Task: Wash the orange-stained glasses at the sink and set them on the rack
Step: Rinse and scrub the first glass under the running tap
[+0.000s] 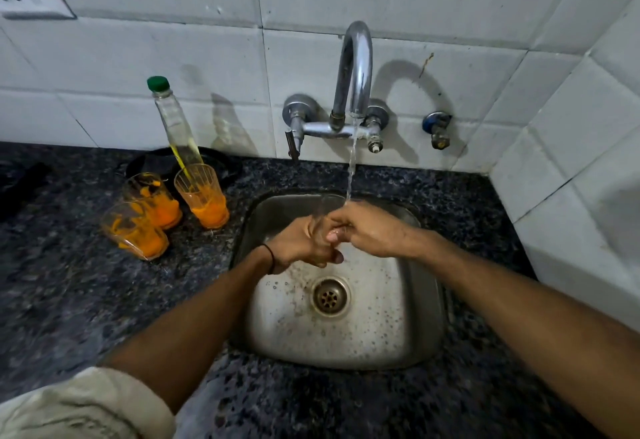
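Over the sink, under the running tap, the left grip wraps a clear glass and the right grip pinches its rim; three stained glasses stand on the surface at left

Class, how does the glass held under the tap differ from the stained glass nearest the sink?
The held glass looks clear; the counter glass carries orange residue. The held glass is gripped by the left hand and right hand over the sink; the counter glass stands untouched. Both are transparent.
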A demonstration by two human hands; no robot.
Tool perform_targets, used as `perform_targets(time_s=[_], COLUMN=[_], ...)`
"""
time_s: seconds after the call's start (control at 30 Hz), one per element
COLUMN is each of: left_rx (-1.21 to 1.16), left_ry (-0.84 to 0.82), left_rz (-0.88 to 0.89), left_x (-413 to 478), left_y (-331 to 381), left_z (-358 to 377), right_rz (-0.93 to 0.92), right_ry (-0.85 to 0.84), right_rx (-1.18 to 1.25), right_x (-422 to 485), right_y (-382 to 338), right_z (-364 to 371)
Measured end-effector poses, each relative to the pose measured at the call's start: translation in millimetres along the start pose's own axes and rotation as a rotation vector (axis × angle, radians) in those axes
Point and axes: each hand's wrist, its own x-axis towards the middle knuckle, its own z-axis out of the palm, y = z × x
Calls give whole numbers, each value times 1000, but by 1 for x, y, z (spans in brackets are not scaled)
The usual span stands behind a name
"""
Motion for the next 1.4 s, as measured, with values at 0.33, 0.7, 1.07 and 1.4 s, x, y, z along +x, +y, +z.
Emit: perform_targets(time_s=[0.33, 0.7, 1.07, 1.4], left_rx=[396, 337, 448, 257], left_ry=[733, 287, 708, 344], left_rz=[221, 150, 314, 178], left_x=[11, 8, 10, 9], left_y=[4, -2, -12, 0], left_z=[48, 4, 41, 28], right_rz=[628, -316, 443, -107], right_ry=[384, -46, 190, -160], right_rx=[807, -797, 835, -755], right_x=[31, -11, 9, -2], right_y=[-18, 30, -21, -2], right_z=[30, -13, 34, -3])
